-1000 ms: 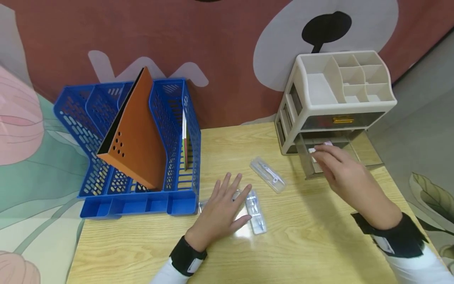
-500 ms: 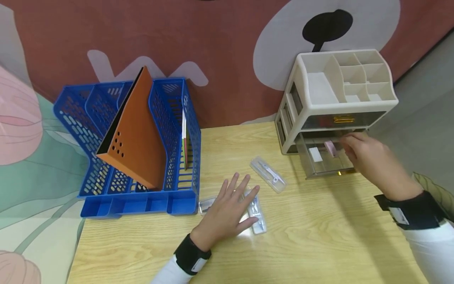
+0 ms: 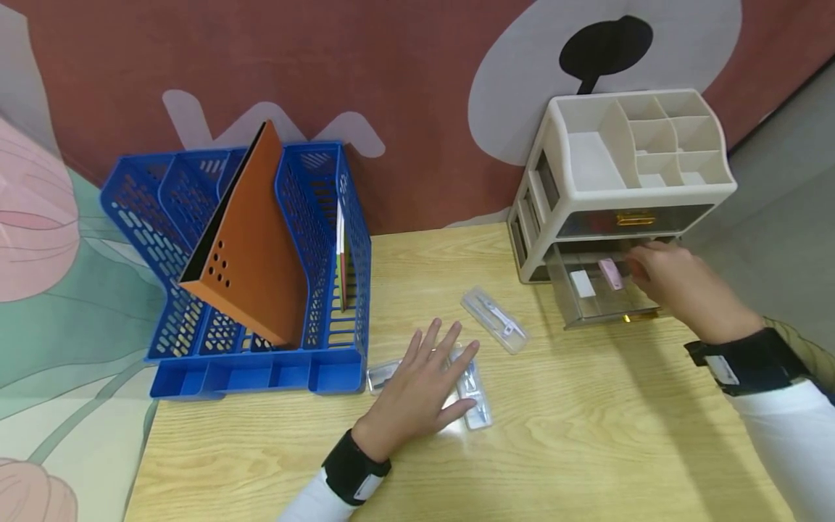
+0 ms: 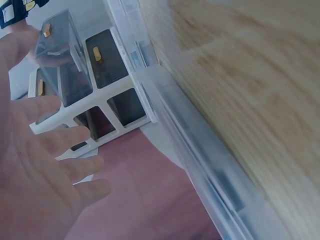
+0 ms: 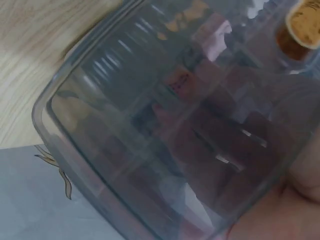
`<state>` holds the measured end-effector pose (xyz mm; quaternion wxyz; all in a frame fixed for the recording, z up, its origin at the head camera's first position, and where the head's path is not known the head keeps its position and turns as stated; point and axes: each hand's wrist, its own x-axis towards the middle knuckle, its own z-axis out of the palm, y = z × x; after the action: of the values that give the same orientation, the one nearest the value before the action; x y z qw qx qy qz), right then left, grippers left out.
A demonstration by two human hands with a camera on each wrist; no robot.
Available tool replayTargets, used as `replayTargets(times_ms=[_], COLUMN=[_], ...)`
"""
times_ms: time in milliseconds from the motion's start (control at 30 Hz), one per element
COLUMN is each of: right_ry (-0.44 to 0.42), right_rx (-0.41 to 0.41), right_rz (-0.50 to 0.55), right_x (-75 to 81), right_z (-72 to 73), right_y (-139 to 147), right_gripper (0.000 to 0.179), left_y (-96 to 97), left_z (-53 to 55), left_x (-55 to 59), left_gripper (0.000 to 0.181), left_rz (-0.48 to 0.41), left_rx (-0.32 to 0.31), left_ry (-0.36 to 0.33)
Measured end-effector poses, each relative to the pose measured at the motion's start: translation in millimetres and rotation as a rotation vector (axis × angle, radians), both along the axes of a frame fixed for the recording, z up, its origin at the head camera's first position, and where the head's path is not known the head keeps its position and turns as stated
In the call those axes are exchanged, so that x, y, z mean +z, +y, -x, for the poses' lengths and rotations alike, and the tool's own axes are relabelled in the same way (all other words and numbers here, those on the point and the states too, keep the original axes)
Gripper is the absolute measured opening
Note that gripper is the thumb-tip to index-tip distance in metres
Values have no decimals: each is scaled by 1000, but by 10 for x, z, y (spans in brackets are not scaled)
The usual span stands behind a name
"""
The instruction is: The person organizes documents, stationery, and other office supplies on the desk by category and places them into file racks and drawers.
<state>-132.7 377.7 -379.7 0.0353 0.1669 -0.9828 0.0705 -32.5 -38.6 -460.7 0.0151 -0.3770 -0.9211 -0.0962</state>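
Clock read with twelve at the wall and the left hand as hub. Item: left hand, fingers straight and fanned, thumb apart, gripping nothing; it partly covers two clear cases, one toward ten o'clock, one at three; whether it touches them, I cannot tell. Item: third clear case, at two o'clock, well apart from the fingers, lying flat on the wooden table. Item: right hand, farther out at two o'clock, fingers bent downward over the right part of a pulled-out transparent drawer; fingertips hidden, so I cannot tell whether they hold anything. Item: white block and pink piece, side by side inside that drawer, both toward nine o'clock from the right hand, pink nearer. Item: cream cabinet bearing the drawer, compartments on top. Item: blue rack, at ten o'clock, with a leaning orange folder and thin books.
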Motion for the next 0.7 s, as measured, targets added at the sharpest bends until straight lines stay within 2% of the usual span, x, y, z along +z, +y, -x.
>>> replayTargets(times_ms=[200,367,533,700], right_ry=[-80,-84,-31,-102], right_rx=[-31,-18,15,-45], right_rz=[-3,1,3,2], right_x=[-14,-33,-39,64], right_z=[68,108,96,-21], right_y=[2,13,22,-29], right_gripper=[17,20,23,30], left_y=[-46,-93,-157,-225], left_z=[17,29,28,12], left_x=[-58,-82,-66,-49], left_gripper=[77,77,76,73], left_rz=[29,51,47,39], left_rx=[11,22,45,83], left_ry=[24,33,-2,-61])
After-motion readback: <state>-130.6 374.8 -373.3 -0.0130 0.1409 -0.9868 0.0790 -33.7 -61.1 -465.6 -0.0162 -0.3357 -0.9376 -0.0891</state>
